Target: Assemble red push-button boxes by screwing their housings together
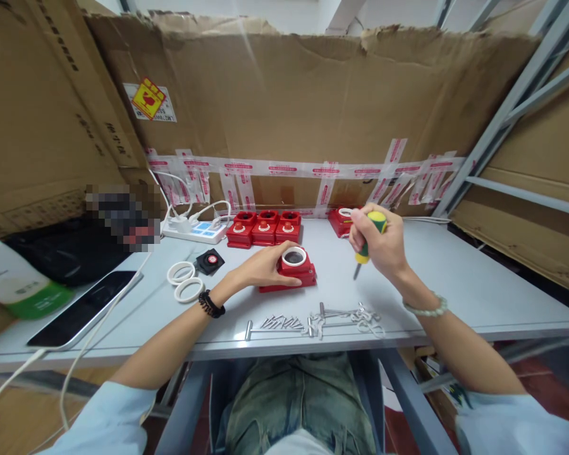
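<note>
My left hand (270, 265) is wrapped round a red housing (303, 276) with a white ring (294, 256) on top; it rests on the table. To the right, my right hand (382, 240) grips a screwdriver (376, 221) with a yellow and green handle, its tip pointing down and clear of the housing. In front of the housing lie several loose screws (283, 323) and metal T-shaped pieces (336, 313) with white cords. Two white rings (189, 290) and a black square piece with a red centre (210, 260) lie left of my left hand.
Behind stand three red units (265, 229) in a row, and another red unit (337, 222) near my right hand. A white power strip (196, 231), a phone (85, 309) with a cable and a white-green package (19, 278) lie left. A cardboard wall (313, 101) closes the back.
</note>
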The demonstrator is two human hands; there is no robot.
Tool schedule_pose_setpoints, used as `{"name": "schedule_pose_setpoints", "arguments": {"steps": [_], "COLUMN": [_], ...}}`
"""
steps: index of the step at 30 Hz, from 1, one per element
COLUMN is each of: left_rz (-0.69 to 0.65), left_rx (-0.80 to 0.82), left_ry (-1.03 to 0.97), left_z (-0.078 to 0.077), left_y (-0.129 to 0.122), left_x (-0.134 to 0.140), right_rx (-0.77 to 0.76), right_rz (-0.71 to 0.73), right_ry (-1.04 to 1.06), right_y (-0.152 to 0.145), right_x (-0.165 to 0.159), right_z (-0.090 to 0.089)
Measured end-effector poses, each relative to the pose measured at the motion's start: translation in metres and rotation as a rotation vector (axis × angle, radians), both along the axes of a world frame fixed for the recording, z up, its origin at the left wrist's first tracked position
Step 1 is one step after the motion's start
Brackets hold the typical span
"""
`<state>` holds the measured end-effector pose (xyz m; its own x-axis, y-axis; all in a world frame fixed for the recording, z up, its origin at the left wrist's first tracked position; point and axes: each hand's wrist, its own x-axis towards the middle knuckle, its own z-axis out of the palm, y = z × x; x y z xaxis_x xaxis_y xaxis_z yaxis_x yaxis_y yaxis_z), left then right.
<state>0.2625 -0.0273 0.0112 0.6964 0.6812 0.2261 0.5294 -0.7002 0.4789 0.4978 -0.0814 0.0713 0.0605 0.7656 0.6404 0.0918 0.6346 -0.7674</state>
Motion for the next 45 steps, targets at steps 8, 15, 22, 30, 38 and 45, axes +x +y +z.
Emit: {"name": "schedule_pose_setpoints", "arguments": {"steps": [8,15,22,30,38,45], "left_rz": [-0.009,0.001,-0.016,-0.021,-0.020,-0.083], "left_rx": [-0.059,-0.065,-0.036,-0.028,-0.043,0.082], "left_ry": [-0.050,-0.057,-0.069,-0.075,-0.031,-0.197], "left_z": [-0.003,-0.004,-0.007,-0.008,-0.004,0.010], "left_y": [-0.002,-0.001,0.002,0.003,0.000,-0.008], "left_x": [0.003,0.003,0.004,0.003,0.001,0.026], "right_rx": [-0.078,-0.088,0.052,0.116,0.070,0.026], "right_rz": [0.113,0.067,-0.141,-0.588,0.083,0.168], "right_ry": [0.370,0.366,0.066,-0.772,-0.880,-0.718], "right_y": [0.036,0.046,0.034,0.012,0.018,0.021], "right_x": [-0.050,-0.054,-0.057,-0.043,-0.009,-0.021], "right_z": [-0.005,-0.016,-0.022,0.010,0.037,0.024]}}
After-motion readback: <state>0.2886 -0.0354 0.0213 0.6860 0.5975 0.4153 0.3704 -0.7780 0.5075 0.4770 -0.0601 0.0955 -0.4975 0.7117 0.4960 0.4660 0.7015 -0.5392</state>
